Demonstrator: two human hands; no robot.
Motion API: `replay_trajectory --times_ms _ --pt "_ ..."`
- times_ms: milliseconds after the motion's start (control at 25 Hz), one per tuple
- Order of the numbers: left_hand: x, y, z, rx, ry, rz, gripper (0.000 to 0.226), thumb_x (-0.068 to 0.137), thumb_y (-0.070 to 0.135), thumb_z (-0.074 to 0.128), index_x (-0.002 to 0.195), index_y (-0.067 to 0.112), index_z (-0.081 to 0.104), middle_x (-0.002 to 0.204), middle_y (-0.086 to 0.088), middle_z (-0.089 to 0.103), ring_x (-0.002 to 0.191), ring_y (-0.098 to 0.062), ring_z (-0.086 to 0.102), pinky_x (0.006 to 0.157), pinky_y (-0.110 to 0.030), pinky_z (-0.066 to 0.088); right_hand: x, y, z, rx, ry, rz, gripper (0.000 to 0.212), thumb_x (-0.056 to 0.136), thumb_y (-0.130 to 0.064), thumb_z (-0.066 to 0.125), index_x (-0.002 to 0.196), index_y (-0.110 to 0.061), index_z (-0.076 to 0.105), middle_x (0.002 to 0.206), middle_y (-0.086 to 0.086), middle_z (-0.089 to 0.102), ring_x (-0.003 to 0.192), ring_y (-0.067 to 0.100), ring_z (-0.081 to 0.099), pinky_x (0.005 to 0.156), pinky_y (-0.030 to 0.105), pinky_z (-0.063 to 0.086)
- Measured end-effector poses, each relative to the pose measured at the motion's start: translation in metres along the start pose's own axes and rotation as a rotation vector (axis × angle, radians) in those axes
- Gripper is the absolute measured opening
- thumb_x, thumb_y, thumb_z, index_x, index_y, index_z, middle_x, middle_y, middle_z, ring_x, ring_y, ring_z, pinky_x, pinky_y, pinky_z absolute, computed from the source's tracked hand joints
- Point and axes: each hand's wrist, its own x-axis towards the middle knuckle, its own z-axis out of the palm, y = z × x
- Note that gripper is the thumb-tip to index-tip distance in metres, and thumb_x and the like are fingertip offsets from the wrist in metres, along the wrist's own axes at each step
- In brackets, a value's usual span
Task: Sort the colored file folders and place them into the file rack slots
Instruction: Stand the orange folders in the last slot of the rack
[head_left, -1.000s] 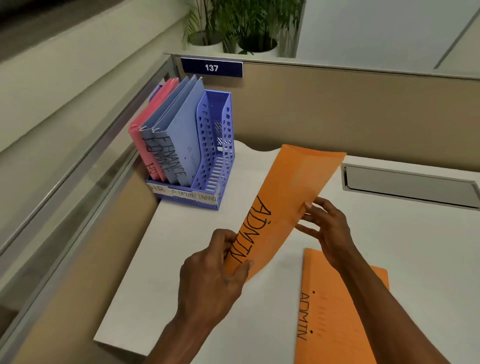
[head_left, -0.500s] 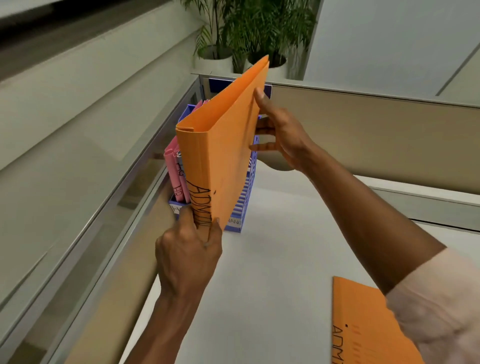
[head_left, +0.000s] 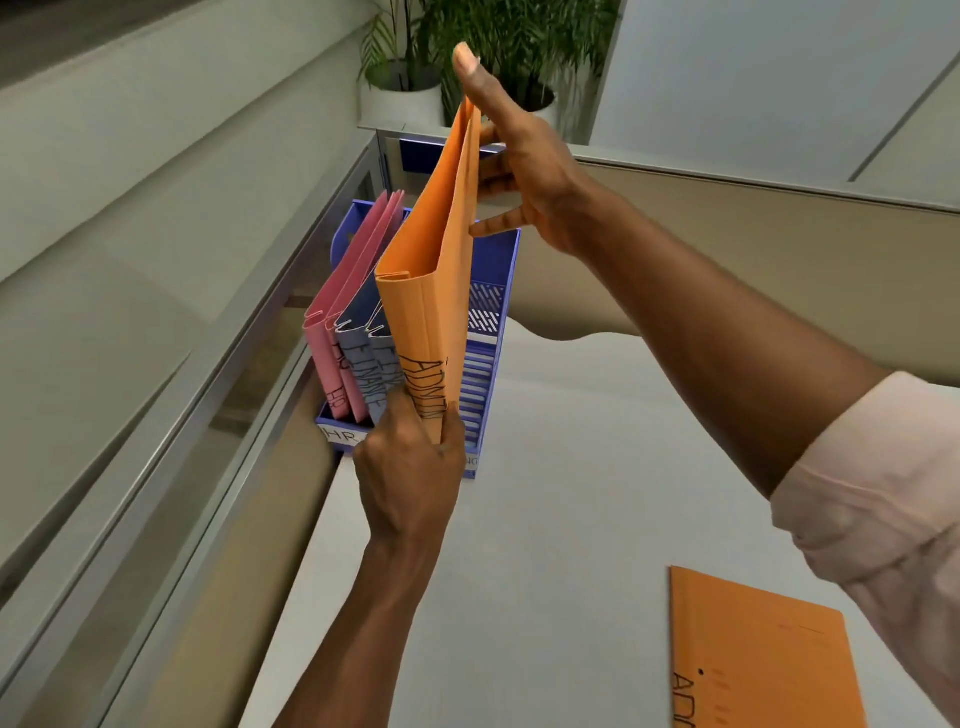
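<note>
Beige cubicle partitions (head_left: 779, 249) box in the white desk (head_left: 571, 493). My left hand (head_left: 410, 467) pinches the lower spine of the orange paper ADMIN folder (head_left: 436, 270). My right hand (head_left: 524, 171) pinches its top edge, holding it upright to drop into the blue plastic file rack (head_left: 488, 322), just right of the blue FINANCE folders (head_left: 358, 358). A second orange folder (head_left: 753, 649) lies flat nearby.

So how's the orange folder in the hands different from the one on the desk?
The held folder stands upright at the rack; the desk folder lies flat. Left hand and right hand grip the held folder; nothing touches the desk folder. Both are orange with black writing.
</note>
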Motion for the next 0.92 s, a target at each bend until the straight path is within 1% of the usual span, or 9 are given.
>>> replay_trajectory --times_ms 80,200,240,320,440,600,760,840,920 --pt "0.008 -0.003 0.013 -0.038 0.007 -0.028 0.041 0.092 0.036 0.076 0.112 0.002 0.065 0.094 -0.013 0.077 0.077 -0.029 0.075 0.072 -0.04 0.064 0.009 0.003 0.0 -0.009 0.022 -0.004 0.067 0.098 -0.068 0.054 0.138 -0.016 0.063 0.138 0.014 0.067 0.122 0.033 0.068 0.092 0.062 0.062" --pt "0.015 -0.011 0.031 -0.04 -0.028 -0.059 0.044 0.091 0.035 0.078 0.115 0.0 0.064 0.096 -0.015 0.076 0.079 -0.031 0.075 0.074 -0.043 0.064 0.017 0.013 0.001 -0.036 0.031 0.005 0.048 0.097 -0.064 0.061 0.12 -0.022 0.066 0.131 0.012 0.071 0.117 0.031 0.07 0.092 0.059 0.063" --pt "0.016 -0.014 0.036 -0.035 -0.042 -0.068 0.044 0.091 0.034 0.078 0.115 -0.001 0.064 0.096 -0.016 0.076 0.079 -0.032 0.075 0.074 -0.044 0.064 0.019 0.017 0.001 -0.043 0.035 0.007 0.047 0.096 -0.062 0.063 0.117 -0.021 0.068 0.128 0.011 0.072 0.116 0.03 0.071 0.092 0.059 0.063" --pt "0.016 -0.018 0.046 -0.029 -0.072 -0.091 0.043 0.092 0.032 0.078 0.114 -0.002 0.063 0.095 -0.018 0.075 0.08 -0.033 0.075 0.074 -0.045 0.064 0.023 0.027 0.0 -0.046 0.051 0.016 0.051 0.095 -0.062 0.065 0.12 -0.017 0.071 0.13 0.012 0.071 0.117 0.031 0.071 0.092 0.057 0.063" --pt "0.015 -0.021 0.058 -0.017 -0.094 -0.132 0.041 0.091 0.029 0.079 0.111 -0.003 0.063 0.094 -0.02 0.074 0.079 -0.036 0.074 0.072 -0.043 0.063 0.028 0.04 0.0 -0.045 0.067 0.06 0.062 0.092 -0.061 0.07 0.132 -0.013 0.069 0.139 0.014 0.066 0.124 0.035 0.067 0.093 0.058 0.063" --pt "0.013 -0.029 0.065 0.039 -0.104 -0.213 0.046 0.089 0.036 0.079 0.113 0.0 0.062 0.096 -0.02 0.075 0.081 -0.038 0.074 0.072 -0.044 0.06 0.038 0.058 0.0 -0.061 0.116 0.07 0.054 0.092 -0.048 0.078 0.121 -0.003 0.068 0.126 0.015 0.071 0.115 0.035 0.072 0.087 0.054 0.066" --pt "0.014 -0.029 0.067 0.093 -0.017 -0.249 0.055 0.089 0.048 0.076 0.114 0.002 0.062 0.092 -0.02 0.075 0.076 -0.04 0.074 0.064 -0.042 0.057 0.046 0.074 0.006 -0.232 0.134 0.048 0.041 0.091 -0.025 0.084 0.118 -0.001 0.067 0.115 0.019 0.074 0.1 0.033 0.078 0.077 0.047 0.069" --pt "0.015 -0.027 0.066 0.123 -0.018 -0.254 0.057 0.091 0.053 0.072 0.118 0.003 0.062 0.096 -0.019 0.076 0.079 -0.04 0.074 0.066 -0.042 0.057 0.048 0.079 0.011 -0.281 0.147 0.038 0.047 0.091 -0.024 0.084 0.127 -0.002 0.063 0.121 0.02 0.072 0.099 0.033 0.079 0.079 0.046 0.069" --pt "0.017 -0.027 0.064 0.197 -0.042 -0.26 0.052 0.093 0.055 0.067 0.113 0.008 0.063 0.091 -0.016 0.075 0.076 -0.039 0.073 0.064 -0.041 0.056 0.051 0.083 0.015 -0.356 0.192 0.005 0.058 0.091 -0.029 0.084 0.136 -0.003 0.06 0.129 0.018 0.069 0.102 0.032 0.077 0.084 0.045 0.068"
